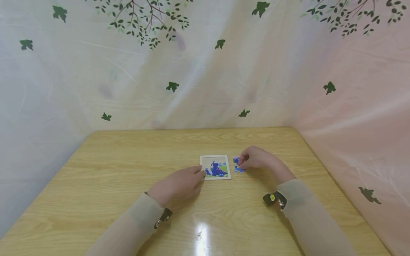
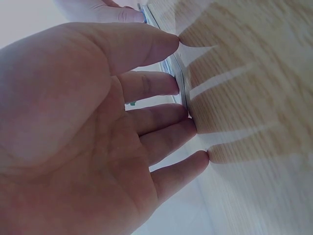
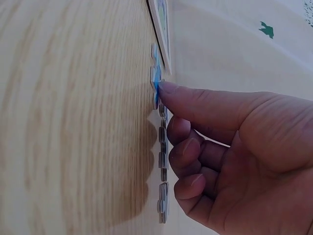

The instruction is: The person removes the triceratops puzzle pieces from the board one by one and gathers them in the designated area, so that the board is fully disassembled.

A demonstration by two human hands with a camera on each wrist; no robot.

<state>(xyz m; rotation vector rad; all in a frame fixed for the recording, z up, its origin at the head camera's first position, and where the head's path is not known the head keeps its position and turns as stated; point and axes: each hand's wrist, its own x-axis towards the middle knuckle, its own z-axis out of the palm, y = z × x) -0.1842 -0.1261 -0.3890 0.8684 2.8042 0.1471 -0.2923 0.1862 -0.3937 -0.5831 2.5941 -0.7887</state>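
In the head view a square white-framed jigsaw puzzle (image 1: 215,156) lies on the table, its lower part filled with a blue dinosaur picture, its upper part bare. My left hand (image 1: 180,183) rests at the frame's left side; the left wrist view shows loosely straight fingers (image 2: 161,117) touching the frame edge and the tabletop. Right of the frame are loose jigsaw pieces (image 1: 236,160). My right hand (image 1: 256,158) is over them, and in the right wrist view its thumb presses on a blue jigsaw piece (image 3: 156,81), pinching it; the index fingertip is mostly hidden.
More jigsaw pieces (image 3: 163,203) lie in a row under the right hand's curled fingers. The wooden table (image 1: 128,153) reaches back to a pale curtain (image 1: 205,71) with green leaf prints, which also hangs along both sides.
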